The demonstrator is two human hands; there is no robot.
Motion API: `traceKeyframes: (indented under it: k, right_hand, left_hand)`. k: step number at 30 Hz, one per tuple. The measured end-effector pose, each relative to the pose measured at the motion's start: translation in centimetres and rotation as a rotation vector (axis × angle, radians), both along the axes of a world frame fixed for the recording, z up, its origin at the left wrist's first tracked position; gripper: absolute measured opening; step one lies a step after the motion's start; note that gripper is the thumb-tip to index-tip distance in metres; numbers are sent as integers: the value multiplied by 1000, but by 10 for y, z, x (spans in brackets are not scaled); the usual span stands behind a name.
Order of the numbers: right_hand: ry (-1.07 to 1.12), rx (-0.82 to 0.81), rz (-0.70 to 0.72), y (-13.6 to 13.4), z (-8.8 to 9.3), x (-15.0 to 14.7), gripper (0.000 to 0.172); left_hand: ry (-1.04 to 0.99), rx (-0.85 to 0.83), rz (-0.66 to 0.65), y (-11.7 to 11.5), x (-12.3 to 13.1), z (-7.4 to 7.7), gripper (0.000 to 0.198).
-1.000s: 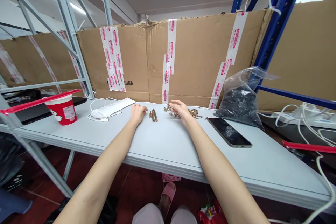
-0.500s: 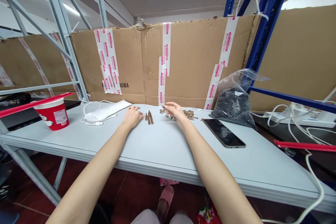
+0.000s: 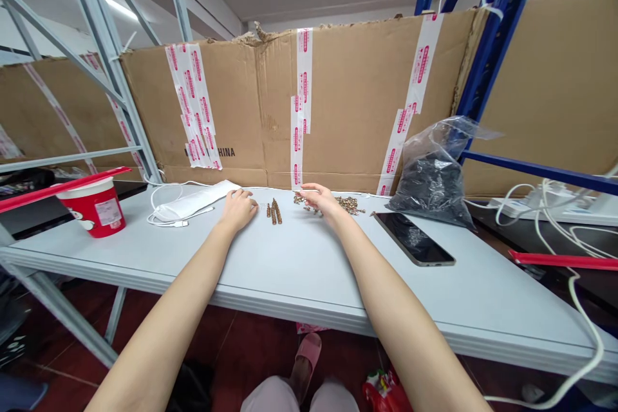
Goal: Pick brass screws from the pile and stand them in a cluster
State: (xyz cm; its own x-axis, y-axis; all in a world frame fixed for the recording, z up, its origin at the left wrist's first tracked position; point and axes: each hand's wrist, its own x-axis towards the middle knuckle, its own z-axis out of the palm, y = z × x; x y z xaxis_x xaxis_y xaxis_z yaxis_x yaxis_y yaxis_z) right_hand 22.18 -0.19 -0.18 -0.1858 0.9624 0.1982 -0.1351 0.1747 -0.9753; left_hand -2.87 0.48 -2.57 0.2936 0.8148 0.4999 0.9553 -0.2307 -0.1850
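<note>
My left hand (image 3: 238,207) rests palm down on the table, its fingers stretched out and apart, just left of several short rows of small brass-coloured metal pieces (image 3: 274,213). These rows stand side by side, the left one shorter than the others. Over a loose heap of similar metal pieces (image 3: 351,206) hovers my right hand (image 3: 320,198), fingers extended to the left and somewhat spread. It covers part of the heap, and I see nothing held in it. The exact kind of the pieces is too small to tell.
A smartphone (image 3: 414,239) and a clear plastic bag of black material (image 3: 432,187) lie to the right. On the left are a white power strip-like object with cable (image 3: 196,201) and a red cup (image 3: 99,209). Taped cardboard (image 3: 352,103) walls off the table's (image 3: 294,270) back.
My left hand has drawn slightly left, away from the rows of metal pieces. My right hand stays over the heap. The view has shifted a little.
</note>
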Motion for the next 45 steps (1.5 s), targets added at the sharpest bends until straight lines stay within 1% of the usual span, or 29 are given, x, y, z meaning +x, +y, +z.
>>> traceKeyframes:
  k: [7, 17, 23, 29, 33, 36, 45]
  right_hand:
    - [-18, -10, 60, -3, 1, 1, 23]
    - [-52, -55, 70, -8, 4, 1, 21]
    - [-67, -65, 84, -7, 2, 1, 23]
    - [-76, -71, 98, -7, 2, 0, 18]
    - [-93, -82, 105, -7, 2, -1, 17]
    - [-103, -78, 103, -6, 2, 0, 18]
    - [-107, -66, 137, -5, -1, 0, 23]
  left_hand:
    - [-63, -116, 22, 2, -7, -3, 29]
    - [-74, -132, -19, 4, -5, -6, 31]
    - [-81, -202, 34, 7, -6, -10, 34]
    - [-106, -171, 29, 4, -4, -8, 39]
    - [-103, -171, -27, -3, 0, -4, 33]
    - [-87, -184, -44, -6, 2, -1, 31]
    - [-78, -250, 4, 0, -2, -5, 37]
